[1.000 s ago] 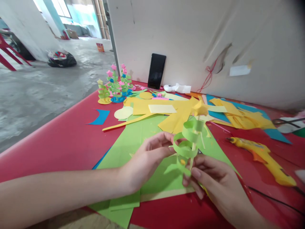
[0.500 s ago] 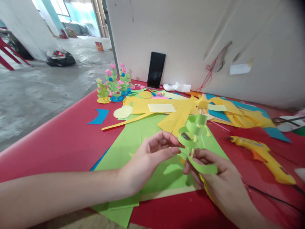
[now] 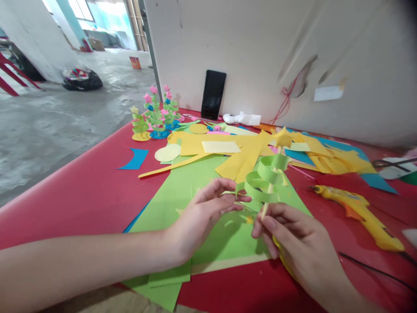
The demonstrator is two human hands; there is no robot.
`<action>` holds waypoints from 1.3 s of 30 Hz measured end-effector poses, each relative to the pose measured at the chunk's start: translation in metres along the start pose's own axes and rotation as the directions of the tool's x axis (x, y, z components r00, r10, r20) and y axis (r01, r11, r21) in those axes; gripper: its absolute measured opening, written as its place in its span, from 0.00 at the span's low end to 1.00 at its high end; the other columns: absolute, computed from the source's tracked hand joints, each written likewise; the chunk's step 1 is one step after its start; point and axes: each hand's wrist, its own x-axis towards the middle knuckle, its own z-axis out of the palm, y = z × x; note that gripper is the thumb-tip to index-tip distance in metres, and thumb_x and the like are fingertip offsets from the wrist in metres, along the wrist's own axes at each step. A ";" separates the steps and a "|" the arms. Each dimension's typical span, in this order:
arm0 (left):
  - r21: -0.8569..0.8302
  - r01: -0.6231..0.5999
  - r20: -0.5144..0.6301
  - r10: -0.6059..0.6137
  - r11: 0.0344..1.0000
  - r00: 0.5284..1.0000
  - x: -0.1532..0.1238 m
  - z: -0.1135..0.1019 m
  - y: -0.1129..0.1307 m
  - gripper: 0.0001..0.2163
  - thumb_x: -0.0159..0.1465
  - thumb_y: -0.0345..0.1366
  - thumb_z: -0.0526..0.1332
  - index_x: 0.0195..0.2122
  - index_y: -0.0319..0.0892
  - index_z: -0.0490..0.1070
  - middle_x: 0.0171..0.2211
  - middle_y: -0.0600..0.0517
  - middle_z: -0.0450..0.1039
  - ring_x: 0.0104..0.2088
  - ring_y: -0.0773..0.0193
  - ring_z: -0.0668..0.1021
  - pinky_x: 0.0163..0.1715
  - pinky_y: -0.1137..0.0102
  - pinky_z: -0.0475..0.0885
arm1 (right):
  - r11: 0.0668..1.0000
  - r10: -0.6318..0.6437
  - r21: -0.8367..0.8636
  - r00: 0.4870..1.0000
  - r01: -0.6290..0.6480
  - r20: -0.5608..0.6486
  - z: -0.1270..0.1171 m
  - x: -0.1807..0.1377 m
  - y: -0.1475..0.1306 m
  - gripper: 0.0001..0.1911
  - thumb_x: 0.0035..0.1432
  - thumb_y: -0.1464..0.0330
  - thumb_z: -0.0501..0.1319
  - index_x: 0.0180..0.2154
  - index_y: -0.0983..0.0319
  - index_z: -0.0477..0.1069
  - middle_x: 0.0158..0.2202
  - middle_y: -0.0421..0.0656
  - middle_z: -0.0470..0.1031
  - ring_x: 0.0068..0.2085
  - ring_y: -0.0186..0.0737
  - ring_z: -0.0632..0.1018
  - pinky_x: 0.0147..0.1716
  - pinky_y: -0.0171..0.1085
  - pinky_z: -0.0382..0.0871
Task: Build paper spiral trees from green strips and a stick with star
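My right hand [image 3: 293, 239] pinches the lower end of a thin pale stick [image 3: 265, 211] between thumb and fingers. Light green paper strip [image 3: 260, 193] winds in loose coils around that stick, and a yellow paper star [image 3: 282, 137] tops it. On the left side the strip's loose end reaches my left hand [image 3: 215, 208], where it lies at the index and middle fingertips. Those fingers are partly stretched, and the strip seems caught lightly between them. Beneath both hands are light green paper sheets [image 3: 208, 243]. Part of a yellow thing [image 3: 282, 256] shows under my right hand.
Small paper trees [image 3: 158, 117] stand at the table's back left. A yellow glue gun [image 3: 361, 213] lies right, with its cord trailing. Behind are yellow paper pieces [image 3: 192, 143], a phone [image 3: 213, 95] against the wall, an earbud case [image 3: 230, 118] and scissors [image 3: 395, 164].
The strip's loose end has passed from the stick's right side, over my right hand, to the left by my left fingertips. The stick and star have tilted slightly to the right.
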 end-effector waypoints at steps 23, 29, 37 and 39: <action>0.123 0.129 0.193 -0.152 0.984 0.969 -0.012 -0.005 -0.006 0.37 0.48 0.24 0.58 0.60 0.49 0.52 0.63 0.59 0.50 0.63 0.61 0.52 0.60 0.64 0.47 | 0.999 -0.037 -0.009 0.999 0.037 0.023 -0.001 -0.001 0.003 0.05 0.53 0.64 0.63 0.30 0.59 0.70 0.22 0.37 0.74 0.17 0.24 0.65 0.16 0.24 0.60; 0.202 0.109 0.324 -0.172 0.973 0.930 -0.016 -0.003 -0.004 0.37 0.48 0.25 0.57 0.61 0.53 0.52 0.64 0.63 0.48 0.64 0.63 0.47 0.61 0.65 0.43 | 0.993 -0.053 -0.104 0.999 0.054 0.014 -0.002 0.000 0.001 0.03 0.51 0.65 0.63 0.29 0.57 0.73 0.22 0.37 0.75 0.18 0.26 0.68 0.17 0.25 0.64; 0.151 0.249 0.404 -0.289 0.957 0.868 -0.019 -0.001 -0.002 0.34 0.50 0.23 0.57 0.57 0.58 0.57 0.60 0.63 0.57 0.64 0.58 0.48 0.56 0.64 0.56 | 0.990 -0.035 -0.137 0.999 0.034 -0.007 0.002 0.001 0.001 0.03 0.49 0.65 0.64 0.28 0.58 0.74 0.21 0.37 0.75 0.16 0.25 0.67 0.15 0.25 0.63; 0.109 0.280 0.445 -0.299 0.954 0.844 -0.021 -0.001 -0.002 0.32 0.51 0.22 0.56 0.55 0.58 0.60 0.56 0.60 0.62 0.63 0.57 0.53 0.52 0.65 0.61 | 0.989 -0.026 -0.143 1.000 0.025 -0.011 0.002 0.001 0.001 0.03 0.49 0.66 0.64 0.27 0.58 0.74 0.21 0.37 0.75 0.16 0.25 0.67 0.15 0.25 0.63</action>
